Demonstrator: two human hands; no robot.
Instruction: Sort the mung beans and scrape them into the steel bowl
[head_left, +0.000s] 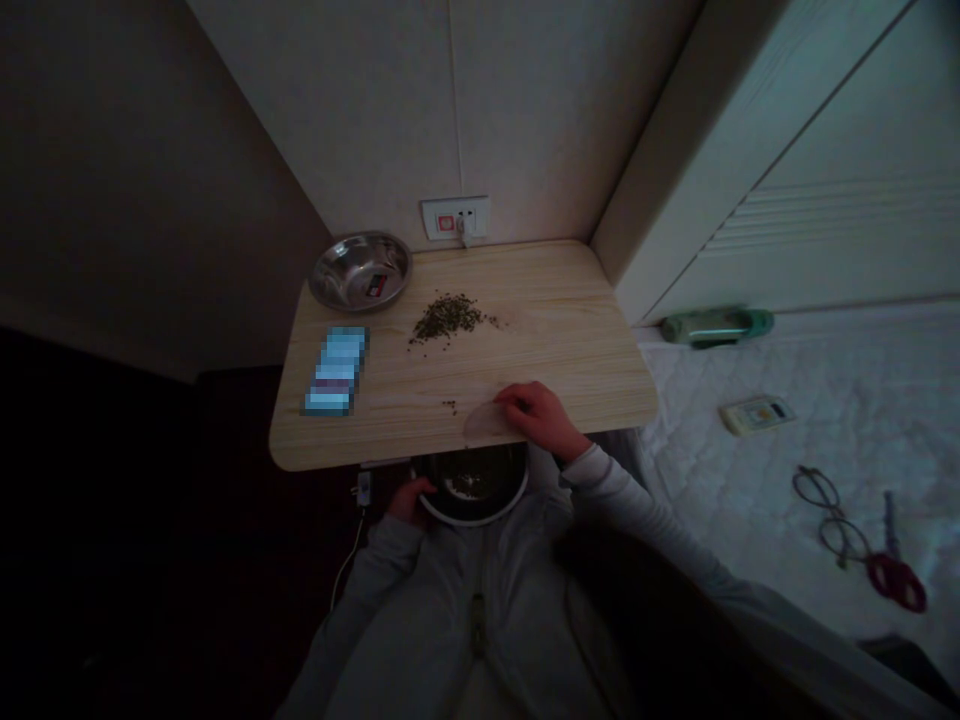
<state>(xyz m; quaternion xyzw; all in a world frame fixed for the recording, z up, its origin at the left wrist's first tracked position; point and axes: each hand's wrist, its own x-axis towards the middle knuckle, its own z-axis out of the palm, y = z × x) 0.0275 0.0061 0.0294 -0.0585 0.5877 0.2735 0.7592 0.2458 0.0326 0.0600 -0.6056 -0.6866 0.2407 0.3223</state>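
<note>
My right hand (541,415) rests on the near edge of a small wooden table (570,330), fingers closed on a thin pale card (484,420) lying flat on the wood. A few dark grains (450,405) lie just left of the card. My left hand (409,497) grips the rim of a dark bowl with a white edge (472,490), held below the table's near edge; some grains lie inside it. A larger pile of small dark-green grains (448,316) sits mid-table.
A steel bowl (360,270) stands at the table's back left, a phone (337,370) lies in front of it. A wall socket (455,217) is behind. On the bed at right lie a green bottle (716,326), a card (757,413), glasses (829,515) and scissors (896,570).
</note>
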